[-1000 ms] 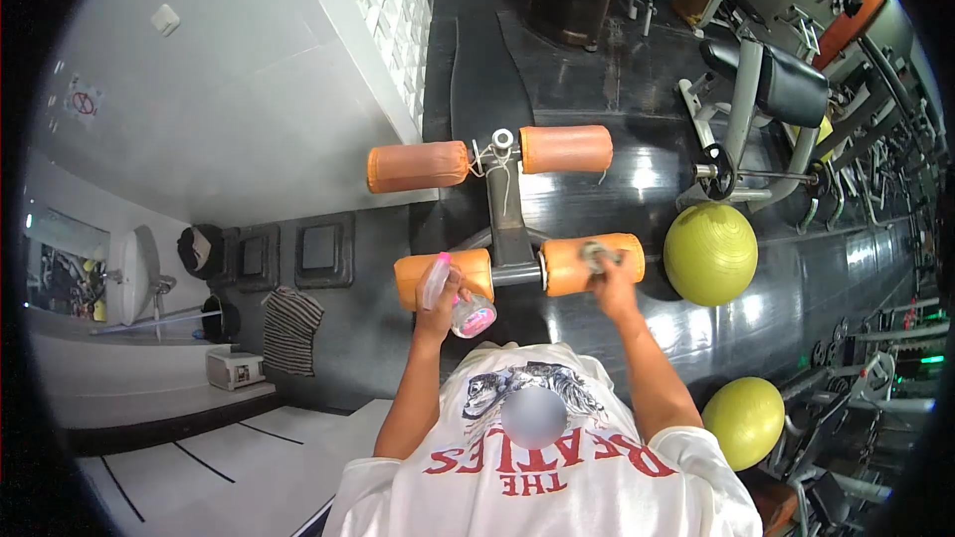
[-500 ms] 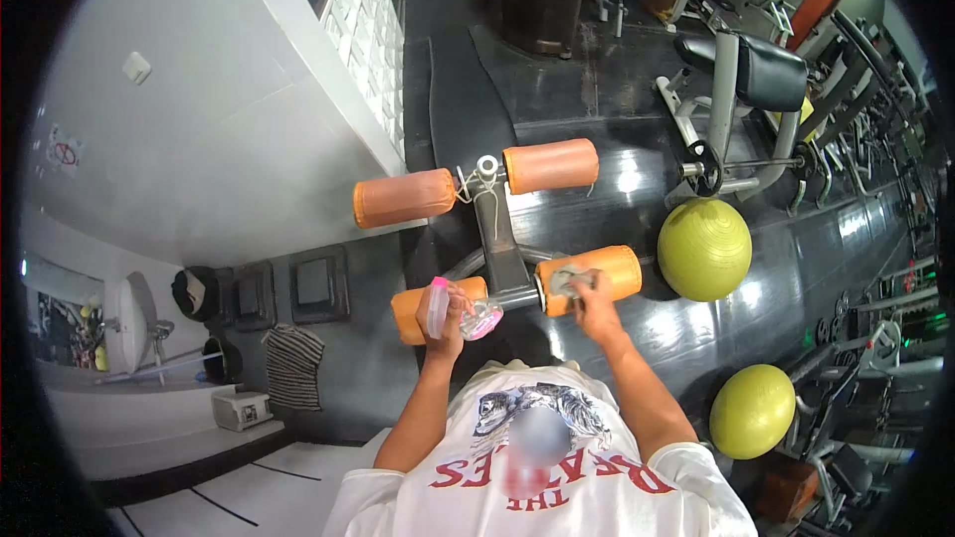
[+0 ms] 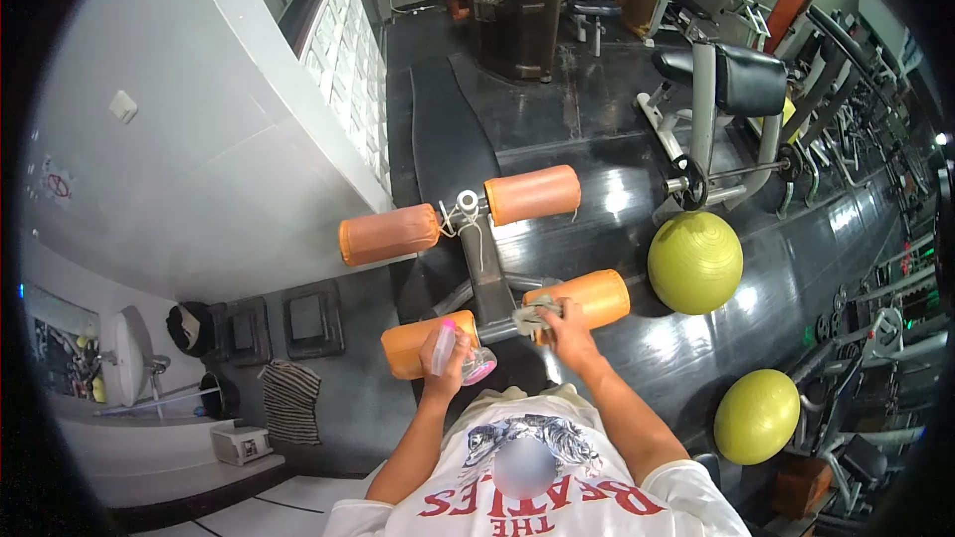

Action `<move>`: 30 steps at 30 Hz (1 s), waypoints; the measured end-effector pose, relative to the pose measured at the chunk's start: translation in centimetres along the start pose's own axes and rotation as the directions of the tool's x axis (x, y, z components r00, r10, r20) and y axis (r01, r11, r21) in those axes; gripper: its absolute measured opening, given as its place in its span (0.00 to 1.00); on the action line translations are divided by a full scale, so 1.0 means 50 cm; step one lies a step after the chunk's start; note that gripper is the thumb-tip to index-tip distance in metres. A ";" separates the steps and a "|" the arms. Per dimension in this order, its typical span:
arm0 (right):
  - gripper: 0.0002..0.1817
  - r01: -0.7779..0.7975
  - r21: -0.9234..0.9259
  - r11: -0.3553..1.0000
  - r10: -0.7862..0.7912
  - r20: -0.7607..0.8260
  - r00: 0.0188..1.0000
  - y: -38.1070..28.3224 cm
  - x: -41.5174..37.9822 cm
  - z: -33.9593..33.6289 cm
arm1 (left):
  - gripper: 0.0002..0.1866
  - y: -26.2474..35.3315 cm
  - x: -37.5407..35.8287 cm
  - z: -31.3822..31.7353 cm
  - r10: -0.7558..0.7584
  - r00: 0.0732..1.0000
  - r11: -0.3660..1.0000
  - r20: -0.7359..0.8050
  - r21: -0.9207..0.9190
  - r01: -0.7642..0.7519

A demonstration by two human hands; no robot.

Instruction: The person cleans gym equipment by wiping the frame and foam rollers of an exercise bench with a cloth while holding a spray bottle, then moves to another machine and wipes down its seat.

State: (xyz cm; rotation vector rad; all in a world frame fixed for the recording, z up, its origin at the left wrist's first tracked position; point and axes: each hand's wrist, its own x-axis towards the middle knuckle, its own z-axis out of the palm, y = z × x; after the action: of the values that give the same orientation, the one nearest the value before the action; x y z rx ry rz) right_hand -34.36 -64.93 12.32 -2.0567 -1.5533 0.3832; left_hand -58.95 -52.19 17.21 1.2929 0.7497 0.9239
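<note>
My left hand (image 3: 445, 358) is wrapped round a clear spray bottle (image 3: 479, 365) with a pink and white top, close to the lower left orange roller (image 3: 403, 348). In my right hand (image 3: 569, 331) is a grey-green cloth (image 3: 537, 316), which touches the inner end of the lower right orange roller (image 3: 594, 299) beside the metal bar. Two more orange rollers, the upper left one (image 3: 388, 235) and the upper right one (image 3: 534, 195), sit on the far end of the grey metal frame (image 3: 486, 268), with a white cord tied between them.
Two yellow-green exercise balls (image 3: 695, 264) (image 3: 756, 417) lie on the right. Behind them is a bench machine with a black pad (image 3: 750, 82). On the left are a white wall (image 3: 199, 139), a sink (image 3: 129, 356), a striped mat (image 3: 290, 403) and black step platforms (image 3: 312, 319).
My right hand has moved left along the roller with the cloth, to its inner end. The camera view has shifted slightly. My left hand still holds the bottle.
</note>
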 end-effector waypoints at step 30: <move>0.22 -0.169 0.056 0.984 0.178 -0.356 0.917 0.095 -0.076 -0.074 | 0.09 0.005 -0.044 0.062 -0.148 0.983 0.988 0.108 0.058 0.143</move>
State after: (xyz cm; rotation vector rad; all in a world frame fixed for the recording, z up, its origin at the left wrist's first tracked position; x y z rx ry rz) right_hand -29.79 -70.38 12.35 -2.1100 -1.1470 0.0768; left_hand -57.26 -55.58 17.80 1.3041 0.7725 0.7134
